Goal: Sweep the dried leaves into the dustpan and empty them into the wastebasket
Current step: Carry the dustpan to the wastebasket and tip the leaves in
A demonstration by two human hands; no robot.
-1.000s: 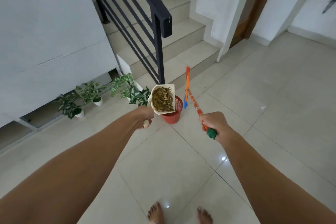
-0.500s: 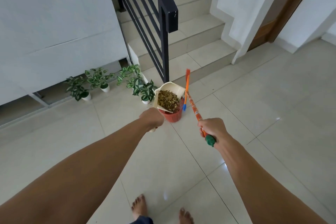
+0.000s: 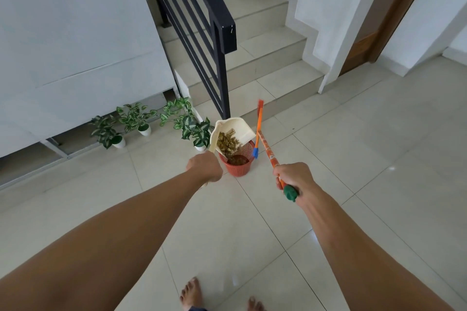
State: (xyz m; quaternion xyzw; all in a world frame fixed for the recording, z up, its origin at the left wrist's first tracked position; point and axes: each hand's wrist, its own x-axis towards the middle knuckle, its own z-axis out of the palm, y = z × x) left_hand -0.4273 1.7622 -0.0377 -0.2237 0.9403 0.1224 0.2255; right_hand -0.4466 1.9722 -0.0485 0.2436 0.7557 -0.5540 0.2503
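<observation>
Since the earlier frame, the dustpan [image 3: 233, 127] has been tipped more steeply, and the dried leaves [image 3: 227, 143] have been slid from its middle down toward its lower lip.

Head view: the dustpan is held by the left hand [image 3: 205, 166] directly above the red wastebasket [image 3: 238, 171], its lip lowered into the rim, presumably so that nothing is scattered over the tiled floor [image 3: 353, 159]. Most of the leaves are seen on the pan's sloping face; a dark heap is already gathered inside the basket. The left hand is shown from the back, closed as a fist about the pan's handle, though the fingers themselves are hidden. The broom [image 3: 268, 151] is gripped by the right hand [image 3: 293, 176] near its green end cap, the fingers wrapped tightly around the orange shaft. It is kept angled off to the right of the basket, apparently so that the pouring is not obstructed. Emptying is judged to be under way but unfinished. Potted plants [image 3: 141, 118] are ranged along the wall to the left, just beside the basket, and a black railing [image 3: 214, 20] and stairs [image 3: 265, 45] are seen beyond.
</observation>
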